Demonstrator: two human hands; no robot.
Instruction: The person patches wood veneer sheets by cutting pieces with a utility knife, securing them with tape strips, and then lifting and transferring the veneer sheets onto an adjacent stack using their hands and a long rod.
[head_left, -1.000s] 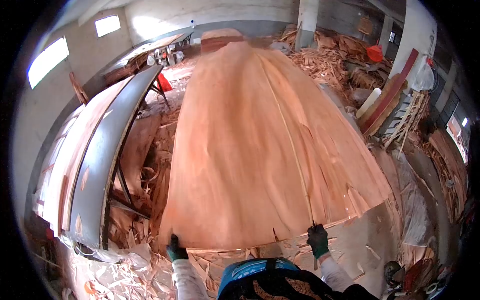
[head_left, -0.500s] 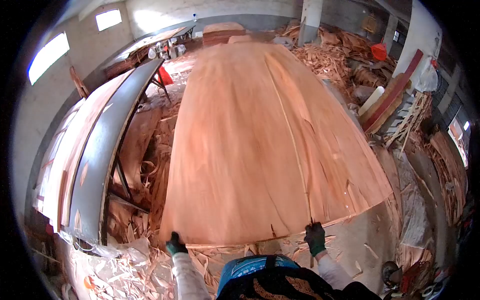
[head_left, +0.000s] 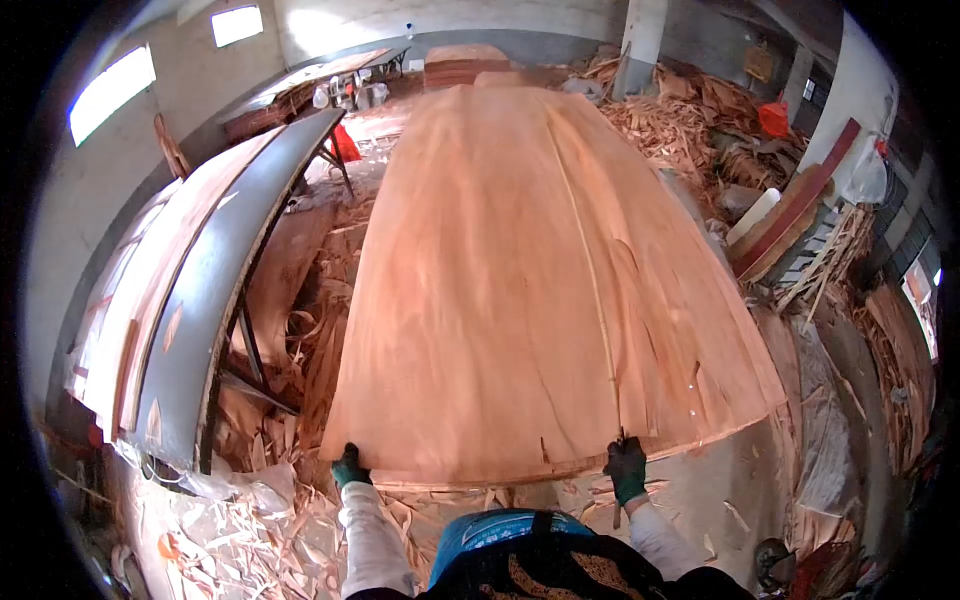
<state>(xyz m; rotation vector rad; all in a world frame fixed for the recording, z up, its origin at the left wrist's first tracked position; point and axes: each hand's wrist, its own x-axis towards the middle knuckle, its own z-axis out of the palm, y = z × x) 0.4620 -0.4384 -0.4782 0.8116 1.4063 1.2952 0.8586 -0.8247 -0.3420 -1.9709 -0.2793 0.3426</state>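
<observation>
Left hand (head_left: 350, 467) pinching a wood sheet (head_left: 470, 300), right hand (head_left: 626, 469) clasping a stick (head_left: 608, 350)
The sheet is stretching lengthwise ahead of both

We record: broad sheet (head_left: 470, 280), wood, matt, gently rippled, slightly ragged at right; stick (head_left: 597, 290), bare wood. We note tabletop (head_left: 212, 280) smooth, glossy; hanging bag (head_left: 865, 182) shiny plastic; floor (head_left: 712, 485) matt.
</observation>
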